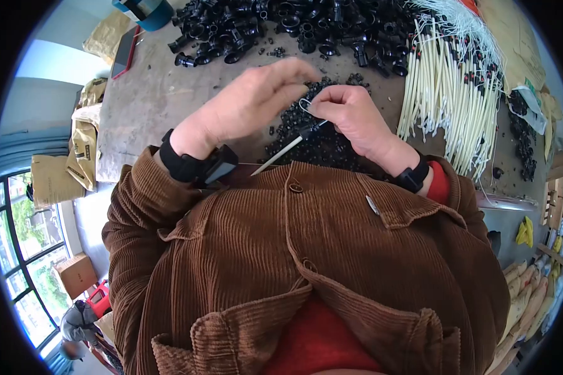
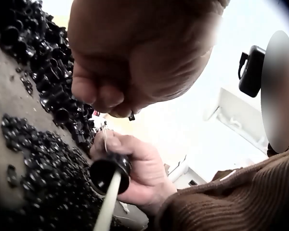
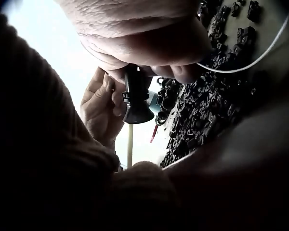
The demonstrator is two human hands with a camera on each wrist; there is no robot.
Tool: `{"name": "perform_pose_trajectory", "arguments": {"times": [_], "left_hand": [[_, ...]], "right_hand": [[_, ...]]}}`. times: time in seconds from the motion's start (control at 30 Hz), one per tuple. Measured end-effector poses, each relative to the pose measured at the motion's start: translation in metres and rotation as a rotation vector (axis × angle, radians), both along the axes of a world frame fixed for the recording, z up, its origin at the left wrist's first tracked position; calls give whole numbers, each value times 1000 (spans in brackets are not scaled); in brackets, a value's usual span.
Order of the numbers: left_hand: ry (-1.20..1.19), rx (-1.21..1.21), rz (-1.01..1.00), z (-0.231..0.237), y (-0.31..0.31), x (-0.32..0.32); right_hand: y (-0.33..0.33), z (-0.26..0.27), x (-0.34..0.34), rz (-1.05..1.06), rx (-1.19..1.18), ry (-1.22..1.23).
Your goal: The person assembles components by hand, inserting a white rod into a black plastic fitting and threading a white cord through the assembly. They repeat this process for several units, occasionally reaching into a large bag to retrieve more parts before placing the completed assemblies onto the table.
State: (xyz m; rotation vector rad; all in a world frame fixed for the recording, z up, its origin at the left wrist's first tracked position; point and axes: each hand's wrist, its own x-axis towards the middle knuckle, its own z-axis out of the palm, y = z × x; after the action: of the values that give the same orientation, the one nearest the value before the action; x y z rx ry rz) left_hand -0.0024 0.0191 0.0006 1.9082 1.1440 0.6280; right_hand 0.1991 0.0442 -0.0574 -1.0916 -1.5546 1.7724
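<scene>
In the head view my right hand [image 1: 356, 119] pinches a white cord [image 1: 303, 103] that forms a small loop at its fingertips. The same hand holds a black flared fitting [image 2: 97, 175], seen mouth-on in the left wrist view. A cream-coloured stick [image 1: 278, 153] runs out of the fitting's wide end and slants down toward the jacket. Slightly higher and to the left is my left hand [image 1: 253, 103], fingers bent over. A tiny black piece [image 2: 131, 116] shows between its fingertips in the left wrist view. Below both hands spreads a pile of small black parts [image 1: 288, 128].
Larger black fittings [image 1: 231, 31] are heaped at the table's far side. A bundle of cream sticks [image 1: 441, 81] with white cords lies on the right. A phone with a red edge [image 1: 126, 53] and a blue container [image 1: 147, 14] sit at the far left.
</scene>
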Motion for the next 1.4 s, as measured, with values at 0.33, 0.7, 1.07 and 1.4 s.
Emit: {"name": "perform_pose_trajectory", "arguments": {"times": [0.33, 0.7, 1.07, 1.4], "left_hand": [[38, 188, 59, -20, -4, 20], [-266, -191, 183, -22, -10, 18], [-82, -135, 57, 4, -12, 15], [-172, -445, 65, 3, -14, -13]], "right_hand": [[-3, 7, 5, -21, -164, 228], [-10, 8, 8, -169, -23, 402], [-9, 12, 12, 2, 207, 241], [19, 34, 44, 209, 263, -128]]}}
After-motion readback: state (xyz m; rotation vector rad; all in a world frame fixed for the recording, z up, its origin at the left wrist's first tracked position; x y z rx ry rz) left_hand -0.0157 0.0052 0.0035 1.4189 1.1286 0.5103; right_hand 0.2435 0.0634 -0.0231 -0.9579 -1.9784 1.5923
